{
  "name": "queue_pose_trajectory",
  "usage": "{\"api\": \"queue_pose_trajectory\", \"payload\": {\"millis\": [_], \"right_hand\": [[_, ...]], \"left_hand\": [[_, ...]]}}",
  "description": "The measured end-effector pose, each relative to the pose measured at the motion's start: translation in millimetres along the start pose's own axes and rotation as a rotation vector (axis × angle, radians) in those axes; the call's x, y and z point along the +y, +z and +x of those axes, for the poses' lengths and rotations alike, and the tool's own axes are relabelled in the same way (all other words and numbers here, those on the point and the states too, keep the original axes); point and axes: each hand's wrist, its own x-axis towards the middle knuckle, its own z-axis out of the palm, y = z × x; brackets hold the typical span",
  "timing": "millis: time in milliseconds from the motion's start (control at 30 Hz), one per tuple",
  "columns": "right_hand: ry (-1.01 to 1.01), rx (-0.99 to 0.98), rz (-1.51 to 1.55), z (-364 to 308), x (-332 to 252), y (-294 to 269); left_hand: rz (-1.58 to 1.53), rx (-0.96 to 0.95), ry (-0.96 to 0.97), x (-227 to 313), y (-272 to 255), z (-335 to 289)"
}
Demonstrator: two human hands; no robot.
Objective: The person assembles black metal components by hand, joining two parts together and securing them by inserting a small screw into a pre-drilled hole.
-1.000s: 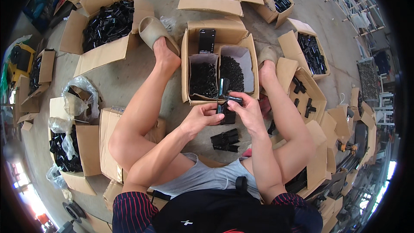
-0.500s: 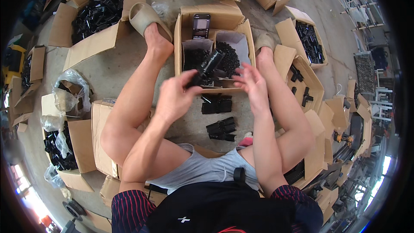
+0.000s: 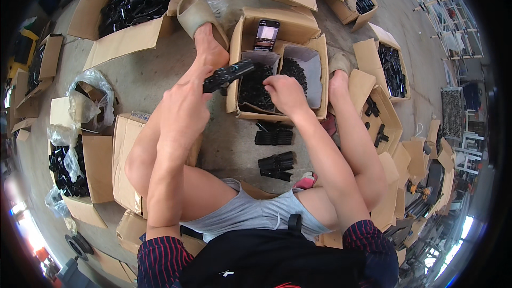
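My left hand point(image 3: 186, 101), a little blurred, is closed on a long black plastic part point(image 3: 230, 74). The part sticks out to the right, over the left edge of an open cardboard box point(image 3: 232, 98) between my feet. Inside that box are two compartments of small black pieces, the left pile point(image 3: 255, 93) and the right pile point(image 3: 294, 72). My right hand point(image 3: 288, 95) is over the box near the divider, fingers drawn together at the left pile. Whether a piece is between those fingertips is too small to tell. Two groups of black parts, one nearer the box point(image 3: 273, 134) and one nearer me point(image 3: 276, 165), lie on the floor.
A phone point(image 3: 266, 35) leans inside the box's far wall. Cartons filled with black parts stand around, at far left point(image 3: 136, 2), near left point(image 3: 69, 173) and far right point(image 3: 392, 69). An opened carton point(image 3: 392, 109) with a few black fittings sits beside my right leg.
My left hand has moved left and back, carrying the black part away from above the piles. My right hand has gone from spread fingers at the box's right edge to closed fingers over the left pile.
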Motion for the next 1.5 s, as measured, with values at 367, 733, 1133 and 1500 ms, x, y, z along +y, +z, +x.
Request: {"api": "queue_pose_trajectory", "payload": {"millis": [367, 733, 1133, 1500], "right_hand": [[-0.007, -0.412, -0.606, 30.1, -8.8, 49.1], [0.094, -0.204, -0.663, 30.7, -33.6, 30.3], [0.22, 0.156, 1.002, -29.2, -76.4, -67.3], [-0.384, 0.405, 0.116, -19.7, -101.5, -51.9]], "left_hand": [[-0.06, -0.012, -0.027, -3.7, 8.2, 3.0], [-0.066, -0.037, 0.008, -4.6, 12.5, 0.9], [-0.087, -0.089, 0.043, 2.4, 32.3, -5.8], [-0.098, -0.106, 0.162, 15.5, 46.9, -14.1]]}}
